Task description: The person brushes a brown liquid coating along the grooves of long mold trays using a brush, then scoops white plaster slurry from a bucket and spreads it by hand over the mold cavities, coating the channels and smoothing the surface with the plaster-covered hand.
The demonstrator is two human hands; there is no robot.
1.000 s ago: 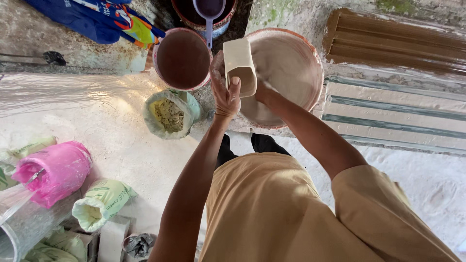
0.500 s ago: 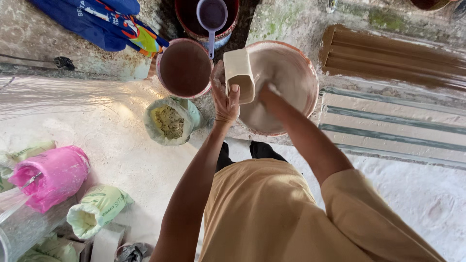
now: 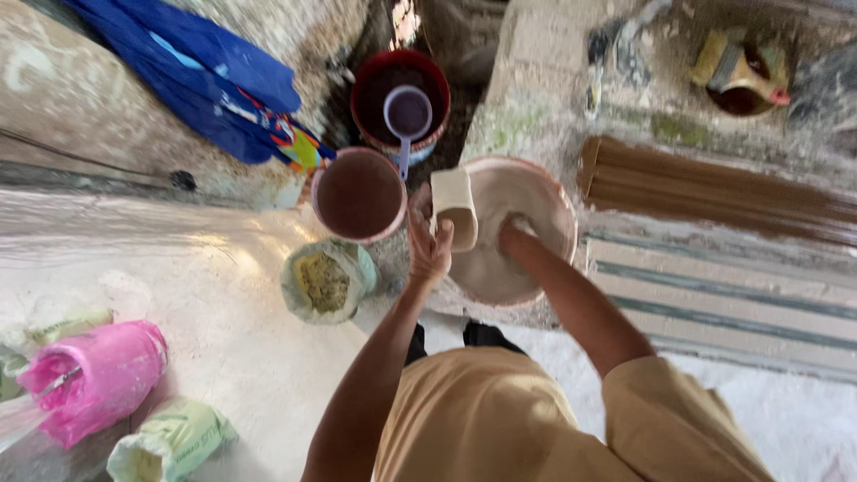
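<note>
A: Where is the cream cup (image 3: 454,207)?

B: Over the near-left rim of the wide basin (image 3: 553,192), tipped toward its middle. The left hand (image 3: 428,243) is clamped around the cup's side, fingers wrapped on it.

A: And the other hand?

B: The right hand (image 3: 516,234) is down inside the basin, pressed into the pale wet mix there. I cannot tell whether its fingers are spread or curled, since the mix covers them.

A: What stands around the basin?

B: Just left of it, a round pot of dark brown liquid (image 3: 359,194), almost touching the cup. Beyond that pot, a dark red bucket (image 3: 375,85) with a small purple ladle (image 3: 408,113) resting in it. Below the brown pot, nearer the person, an open bag of yellowish powder (image 3: 323,281).

A: Farther out?

B: Well left of the basin, a pink plastic sack (image 3: 94,375) and a pale green bag (image 3: 170,442) lie on the white powdery floor (image 3: 241,357). A blue cloth (image 3: 192,76) hangs far up to the left. Right of the basin run brown and striped slats (image 3: 714,192).
</note>
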